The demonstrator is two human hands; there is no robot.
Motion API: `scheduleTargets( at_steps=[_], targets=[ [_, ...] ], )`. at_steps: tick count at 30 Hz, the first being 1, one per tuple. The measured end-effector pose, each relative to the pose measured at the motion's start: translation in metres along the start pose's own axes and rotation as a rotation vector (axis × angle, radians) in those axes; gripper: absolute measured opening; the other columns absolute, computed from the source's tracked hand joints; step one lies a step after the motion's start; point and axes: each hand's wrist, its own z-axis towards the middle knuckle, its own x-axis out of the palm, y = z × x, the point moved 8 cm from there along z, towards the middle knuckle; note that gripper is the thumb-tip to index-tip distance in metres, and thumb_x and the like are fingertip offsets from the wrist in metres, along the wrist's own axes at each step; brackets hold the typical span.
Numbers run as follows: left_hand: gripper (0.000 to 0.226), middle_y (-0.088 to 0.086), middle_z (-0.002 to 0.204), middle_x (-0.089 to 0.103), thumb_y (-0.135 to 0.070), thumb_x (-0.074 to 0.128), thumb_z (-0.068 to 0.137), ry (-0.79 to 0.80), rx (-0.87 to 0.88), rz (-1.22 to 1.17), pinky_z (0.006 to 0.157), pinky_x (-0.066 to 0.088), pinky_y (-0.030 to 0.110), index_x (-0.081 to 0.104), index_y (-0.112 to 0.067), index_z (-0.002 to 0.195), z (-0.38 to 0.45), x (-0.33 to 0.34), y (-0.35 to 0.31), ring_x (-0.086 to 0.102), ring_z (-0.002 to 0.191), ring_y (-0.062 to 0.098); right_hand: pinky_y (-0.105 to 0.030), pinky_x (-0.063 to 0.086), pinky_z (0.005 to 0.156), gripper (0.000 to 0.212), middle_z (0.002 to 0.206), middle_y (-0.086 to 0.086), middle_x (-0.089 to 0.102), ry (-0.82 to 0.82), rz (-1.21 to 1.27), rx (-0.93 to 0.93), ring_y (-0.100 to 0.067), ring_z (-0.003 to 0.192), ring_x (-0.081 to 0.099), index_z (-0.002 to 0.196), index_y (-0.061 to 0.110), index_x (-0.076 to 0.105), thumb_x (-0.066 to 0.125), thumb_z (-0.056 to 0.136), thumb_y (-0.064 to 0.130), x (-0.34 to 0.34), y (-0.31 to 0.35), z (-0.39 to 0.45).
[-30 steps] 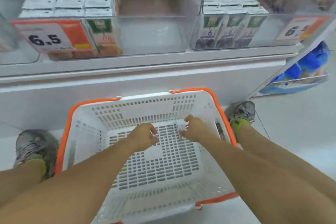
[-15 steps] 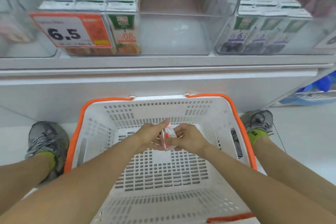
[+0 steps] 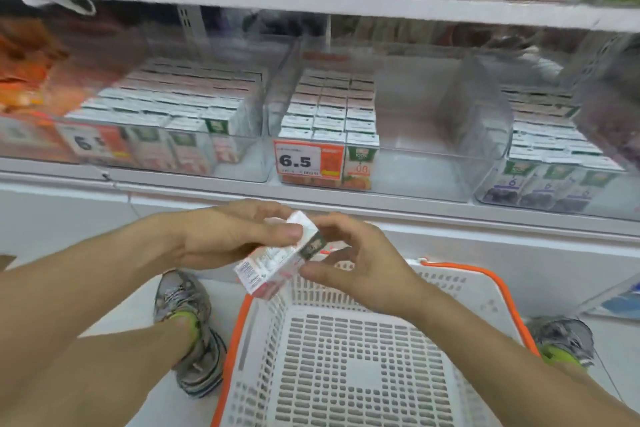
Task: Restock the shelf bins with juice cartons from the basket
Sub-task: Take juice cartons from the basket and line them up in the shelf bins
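Observation:
A small white juice carton point(image 3: 277, 262) with a green and red print is held between both hands above the basket's far left corner. My left hand point(image 3: 228, 236) grips its upper end with thumb and fingers. My right hand point(image 3: 353, 263) pinches its right side with curled fingers. The white basket point(image 3: 485, 302) with an orange rim stands on the floor below, and no carton shows inside it. Straight ahead is a clear shelf bin point(image 3: 433, 163) with a 6.5 price tag; cartons fill its left half and its right half is bare.
A clear bin full of cartons point(image 3: 166, 121) stands to the left and another with purple cartons point(image 3: 554, 156) to the right. The white shelf edge point(image 3: 450, 215) runs just beyond my hands. My shoes point(image 3: 187, 322) flank the basket on the pale floor.
Both hands lifted the carton out of the basket and up toward the shelf. My view rose, so the bins now sit directly ahead.

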Motion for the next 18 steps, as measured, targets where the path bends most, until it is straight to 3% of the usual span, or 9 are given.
scheduleTargets(
  at_steps=[3,6,8,10,13,16,18],
  targets=[
    [0.095,0.028,0.127,0.062,-0.044,0.094,0.054,-0.080,0.136,-0.030,0.106,0.040,0.052,0.056,-0.006,0.132,-0.021,-0.023,-0.024,0.057,0.119,0.045,-0.048,0.055,0.083,0.039,0.102,0.010,0.070,-0.031,-0.034,-0.090,-0.015,0.099,0.065,0.108,0.027,0.062,0.083,0.078,0.013,0.006,0.040,0.022],
    [0.076,0.025,0.121,0.066,-0.049,0.089,0.061,-0.197,0.281,-0.050,0.103,0.040,0.057,0.064,-0.013,0.123,-0.035,-0.054,-0.048,0.055,0.118,0.052,-0.051,0.057,0.083,0.037,0.105,0.004,0.069,-0.090,0.043,-0.161,-0.021,0.100,0.066,0.108,0.024,0.061,0.080,0.080,0.010,0.007,0.069,0.044],
    [0.071,0.023,0.119,0.067,-0.051,0.083,0.069,-0.272,0.367,-0.062,0.095,0.048,0.052,0.064,-0.009,0.123,-0.043,-0.071,-0.060,0.063,0.110,0.046,-0.051,0.060,0.078,0.035,0.107,-0.004,0.067,-0.118,0.108,-0.200,-0.028,0.096,0.068,0.108,0.019,0.060,0.077,0.080,0.009,0.010,0.084,0.061],
    [0.049,0.013,0.110,0.073,-0.047,0.072,0.084,-0.473,0.456,0.019,0.086,0.054,0.038,0.067,-0.010,0.116,-0.053,-0.094,-0.072,0.070,0.099,0.026,-0.047,0.061,0.075,0.034,0.104,-0.002,0.068,-0.162,0.125,-0.224,-0.028,0.088,0.069,0.106,0.019,0.058,0.076,0.080,0.005,0.013,0.097,0.079],
    [0.016,-0.002,0.091,0.073,-0.027,0.060,0.096,-0.964,0.589,0.130,0.075,0.049,0.019,0.071,-0.016,0.095,-0.081,-0.143,-0.077,0.066,0.084,0.005,-0.037,0.060,0.072,0.037,0.102,0.005,0.068,-0.288,-0.030,-0.255,-0.015,0.082,0.070,0.103,0.026,0.057,0.076,0.082,0.002,0.015,0.121,0.105],
    [0.014,-0.011,0.103,0.068,-0.022,0.061,0.095,-1.096,0.539,0.364,0.081,0.042,0.007,0.070,-0.021,0.105,-0.086,-0.170,-0.068,0.058,0.099,0.000,-0.026,0.057,0.068,0.034,0.099,0.011,0.067,-0.401,-0.275,-0.327,-0.006,0.078,0.069,0.107,0.024,0.055,0.077,0.084,0.014,0.015,0.150,0.129],
    [0.030,-0.010,0.121,0.060,-0.018,0.064,0.092,-1.114,0.448,0.621,0.099,0.035,0.016,0.065,-0.023,0.121,-0.080,-0.182,-0.056,0.049,0.120,0.009,-0.024,0.055,0.070,0.035,0.094,0.016,0.064,-0.390,-0.489,-0.317,-0.004,0.074,0.067,0.112,0.023,0.052,0.075,0.086,0.022,0.021,0.158,0.150]
  ],
)
